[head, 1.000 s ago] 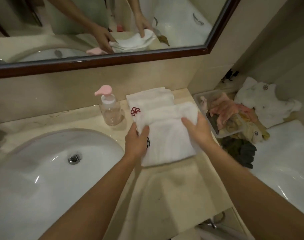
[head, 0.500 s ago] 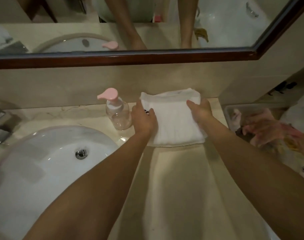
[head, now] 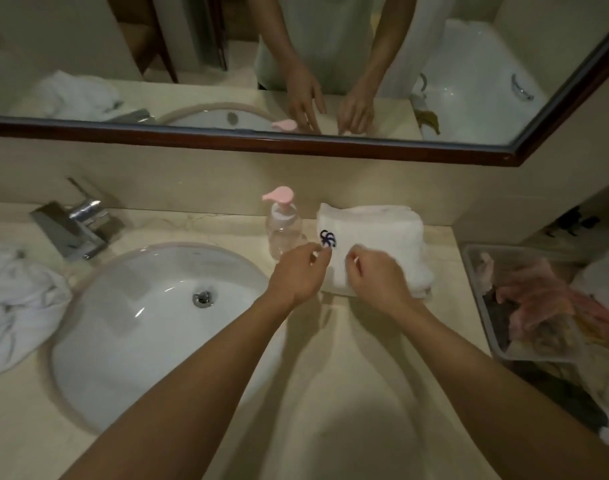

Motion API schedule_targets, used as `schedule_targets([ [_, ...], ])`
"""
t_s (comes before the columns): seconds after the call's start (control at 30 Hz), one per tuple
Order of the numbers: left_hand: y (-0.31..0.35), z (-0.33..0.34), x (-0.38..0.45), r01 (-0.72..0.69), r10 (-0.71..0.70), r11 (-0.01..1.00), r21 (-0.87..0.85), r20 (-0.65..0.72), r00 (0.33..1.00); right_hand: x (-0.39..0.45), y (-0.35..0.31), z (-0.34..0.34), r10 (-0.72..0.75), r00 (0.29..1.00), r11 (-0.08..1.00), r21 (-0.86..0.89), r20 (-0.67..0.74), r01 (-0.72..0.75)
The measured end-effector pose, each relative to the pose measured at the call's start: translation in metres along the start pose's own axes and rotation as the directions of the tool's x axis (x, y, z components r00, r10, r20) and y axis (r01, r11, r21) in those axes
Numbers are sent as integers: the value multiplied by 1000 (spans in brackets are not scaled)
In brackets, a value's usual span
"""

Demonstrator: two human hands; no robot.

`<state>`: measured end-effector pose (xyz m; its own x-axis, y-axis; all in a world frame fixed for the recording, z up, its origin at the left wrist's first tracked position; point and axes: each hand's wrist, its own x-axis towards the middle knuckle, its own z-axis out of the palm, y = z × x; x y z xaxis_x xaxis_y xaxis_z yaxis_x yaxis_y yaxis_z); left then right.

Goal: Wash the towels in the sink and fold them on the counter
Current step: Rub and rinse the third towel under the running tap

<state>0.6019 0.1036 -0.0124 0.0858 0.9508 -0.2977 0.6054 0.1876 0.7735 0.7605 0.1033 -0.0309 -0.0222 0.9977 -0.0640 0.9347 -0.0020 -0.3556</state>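
- Folded towels [head: 376,237] sit stacked on the tabletop [head: 331,375], against the wall, clear of the sink [head: 140,306].
- Left hand [head: 298,275] and right hand [head: 376,275] hover at the stack's front edge, fingers loosely curled, gripping nothing, likely tidying it.

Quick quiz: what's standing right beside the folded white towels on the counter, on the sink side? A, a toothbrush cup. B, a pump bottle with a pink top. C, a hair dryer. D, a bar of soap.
B: a clear pump bottle with a pink top stands on the counter between the sink and the folded towels.
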Motion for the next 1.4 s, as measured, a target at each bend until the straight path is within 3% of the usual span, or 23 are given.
schedule_targets([
  [0.1, -35, -37, -28, 61, -62, 998, 19, 50, 997, -21, -50, 19, -103, 953, 992, 95, 285, 79],
  [0.27, -122, -113, -67, 166, -165, 984, 66, -12, 986, -34, -154, 69, -199, 854, 970, 220, 480, 103],
  [0.43, -221, -206, -109, 271, -270, 962, -12, -132, 954, -56, -273, 117, -272, 791, 941, 325, 548, 98],
  [0.53, -276, -263, -134, 300, -297, 953, -37, -304, 905, -65, -343, 145, -292, 750, 931, 357, 594, 80],
  [0.67, -336, -326, -167, 289, -242, 957, 3, -538, 807, -58, -431, 177, -332, 772, 929, 329, 541, 169],
  [0.8, -390, -360, -187, 365, -255, 918, 157, -472, 844, -30, -494, 207, -305, 812, 936, 312, 497, 160],
  [0.9, -418, -363, -195, 205, -194, 979, 1, -321, 927, -12, -505, 238, -156, 834, 963, 270, 529, 9],
  [1.0, -428, -356, -195, 170, -183, 983, -68, -287, 940, -7, -504, 255, -85, 900, 996, 42, 428, 75],
  [1.07, -432, -353, -187, 187, -194, 981, -52, -308, 931, -5, -503, 254, -119, 917, 992, 2, 380, 128],
  [1.1, -432, -354, -184, 208, -215, 976, -56, -324, 921, -7, -502, 248, -143, 921, 990, 51, 362, 134],
  [1.17, -433, -360, -176, 241, -249, 968, -70, -386, 888, -11, -494, 231, -140, 932, 935, 355, 335, 12],
  [1.23, -436, -366, -169, 290, -259, 957, 10, -421, 869, -19, -483, 203, -23, 938, 722, 654, 346, -224],
  [1.3, -438, -370, -163, 355, -273, 928, 114, -440, 856, -27, -467, 174, 41, 939, 588, 752, 341, -299],
  [1.4, -431, -373, -156, 380, -258, 913, 150, -511, 820, -42, -443, 139, 27, 947, 557, 781, 321, -281],
])
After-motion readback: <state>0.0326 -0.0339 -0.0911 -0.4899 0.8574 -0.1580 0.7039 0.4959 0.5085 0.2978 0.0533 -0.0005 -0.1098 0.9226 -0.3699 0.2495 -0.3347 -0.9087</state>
